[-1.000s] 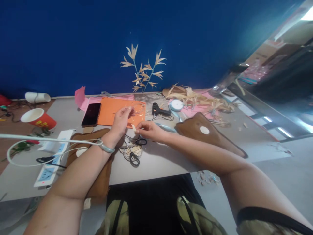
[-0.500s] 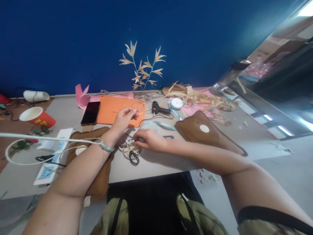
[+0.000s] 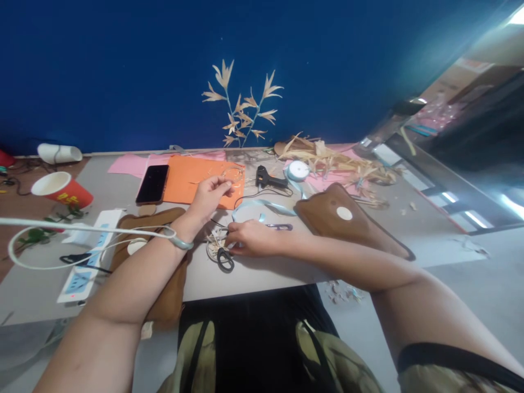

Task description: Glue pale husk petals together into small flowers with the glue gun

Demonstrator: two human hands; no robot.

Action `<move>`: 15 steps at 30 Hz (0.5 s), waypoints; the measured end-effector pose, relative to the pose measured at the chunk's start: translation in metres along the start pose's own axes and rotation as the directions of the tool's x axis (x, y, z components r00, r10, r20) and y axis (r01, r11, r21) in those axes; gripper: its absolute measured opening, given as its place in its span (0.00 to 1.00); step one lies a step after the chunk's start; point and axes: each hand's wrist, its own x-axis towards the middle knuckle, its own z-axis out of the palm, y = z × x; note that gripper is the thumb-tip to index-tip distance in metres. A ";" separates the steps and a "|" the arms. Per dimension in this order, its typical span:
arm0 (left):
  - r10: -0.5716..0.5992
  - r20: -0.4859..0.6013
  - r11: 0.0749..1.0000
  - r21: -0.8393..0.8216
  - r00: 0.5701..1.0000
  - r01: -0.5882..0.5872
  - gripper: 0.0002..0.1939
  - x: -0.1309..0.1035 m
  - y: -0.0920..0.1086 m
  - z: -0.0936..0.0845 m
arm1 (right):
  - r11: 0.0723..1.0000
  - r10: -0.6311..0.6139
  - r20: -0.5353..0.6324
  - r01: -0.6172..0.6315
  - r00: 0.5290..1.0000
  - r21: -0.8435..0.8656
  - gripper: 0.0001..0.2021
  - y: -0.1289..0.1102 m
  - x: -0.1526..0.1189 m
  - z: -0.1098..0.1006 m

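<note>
I'd call this craft workspace, maybe studio or office corner: desk (image 3: 254,274) against plain blue partition (image 3: 143,71). On my feed, telltale supplies: glue gun (image 3: 268,178), ribbon spool (image 3: 298,170), black-handled scissors (image 3: 221,254), orange sheet (image 3: 180,177), dried husks (image 3: 339,161), power strip (image 3: 98,240).

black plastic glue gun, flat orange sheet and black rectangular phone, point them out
Black plastic glue gun (image 3: 266,177), head view: its body
Flat orange sheet (image 3: 182,181), head view: bare left part
Black rectangular phone (image 3: 153,184), head view: its screen
</note>
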 end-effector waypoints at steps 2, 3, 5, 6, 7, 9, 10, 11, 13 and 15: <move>-0.002 -0.002 1.000 0.000 1.000 0.002 0.05 0.000 0.000 0.000 | 1.000 0.012 0.003 -0.012 1.000 0.021 0.08 0.001 0.003 0.003; -0.003 -0.004 1.000 0.001 1.000 0.003 0.05 0.000 0.000 0.000 | 0.999 0.017 -0.001 -0.017 1.000 0.034 0.07 0.002 0.004 0.004; -0.001 -0.007 1.000 0.004 1.000 0.001 0.05 0.000 0.001 0.000 | 0.997 0.027 -0.015 -0.025 1.000 0.069 0.06 0.003 0.004 0.004; -0.002 -0.008 1.000 0.005 1.000 0.002 0.05 0.000 0.001 0.000 | 0.996 0.029 -0.026 -0.027 0.999 0.091 0.06 0.004 0.004 0.003; -0.003 -0.008 1.000 0.004 1.000 0.003 0.06 0.000 0.001 0.001 | 0.993 0.033 -0.039 -0.028 0.999 0.115 0.05 0.006 0.003 0.003; -0.006 -0.004 1.000 0.001 1.000 0.006 0.06 -0.001 0.002 0.001 | 0.984 0.037 -0.066 -0.025 0.997 0.176 0.05 0.008 0.001 0.001; -0.007 -0.002 1.000 0.001 1.000 0.007 0.05 -0.001 0.002 0.001 | 0.977 0.039 -0.079 -0.021 0.996 0.213 0.04 0.009 0.000 0.000; -0.007 0.000 1.000 0.002 1.000 0.007 0.05 -0.001 0.003 0.001 | 0.968 0.038 -0.088 -0.015 0.995 0.249 0.05 0.011 -0.001 -0.001; -0.007 0.001 1.000 0.007 1.000 0.007 0.05 -0.001 0.003 0.002 | 0.949 0.037 -0.098 -0.005 0.995 0.316 0.06 0.013 -0.002 -0.002; -0.007 0.002 1.000 0.011 1.000 0.007 0.05 -0.001 0.002 0.002 | 0.928 0.048 -0.103 -0.006 0.993 0.372 0.06 0.016 -0.003 -0.002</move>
